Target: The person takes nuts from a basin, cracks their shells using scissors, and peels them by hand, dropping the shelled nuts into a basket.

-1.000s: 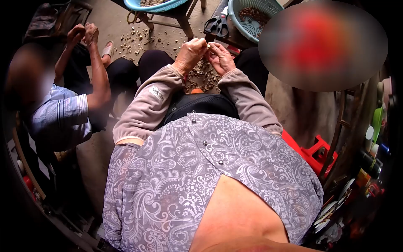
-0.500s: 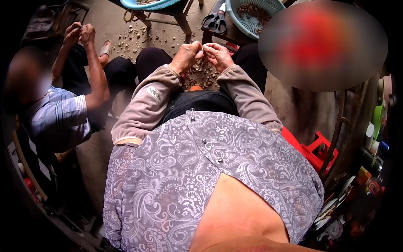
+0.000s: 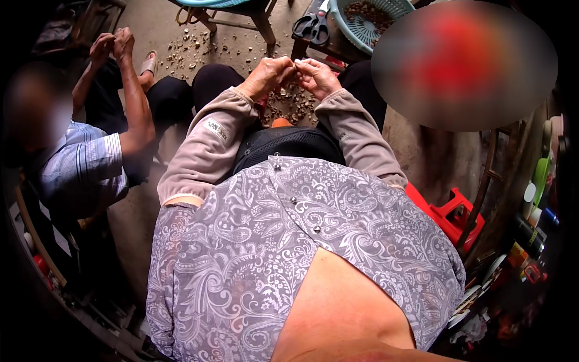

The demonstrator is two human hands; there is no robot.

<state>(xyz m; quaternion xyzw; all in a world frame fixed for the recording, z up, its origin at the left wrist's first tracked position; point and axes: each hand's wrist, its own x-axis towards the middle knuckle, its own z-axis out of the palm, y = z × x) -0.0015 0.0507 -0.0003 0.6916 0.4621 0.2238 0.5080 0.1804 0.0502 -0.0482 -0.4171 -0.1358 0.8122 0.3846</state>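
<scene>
My left hand [image 3: 267, 77] and my right hand [image 3: 318, 79] meet fingertip to fingertip above my lap. Both are closed in a pinch; whatever small thing lies between the fingers is too small to make out. Broken shell pieces [image 3: 294, 107] cover the floor beneath them, between my knees. A pair of scissors [image 3: 312, 27] with dark handles rests on a low wooden stool just beyond my right hand. Behind it, a light blue plastic basket [image 3: 354, 33] holds small brown pieces that look like nuts or shells.
A second blue basket [image 3: 211, 2] sits on a wooden stool [image 3: 259, 27] ahead. To my left, a seated person [image 3: 90, 151] holds both hands together. More shell bits [image 3: 193, 51] litter the floor. A red plastic stool [image 3: 455, 214] stands at my right.
Both my hands stay together, with small shifts of the fingers; the right hand moves slightly right and its fingers curl a little more. The neighbouring person's hands rise slightly.
</scene>
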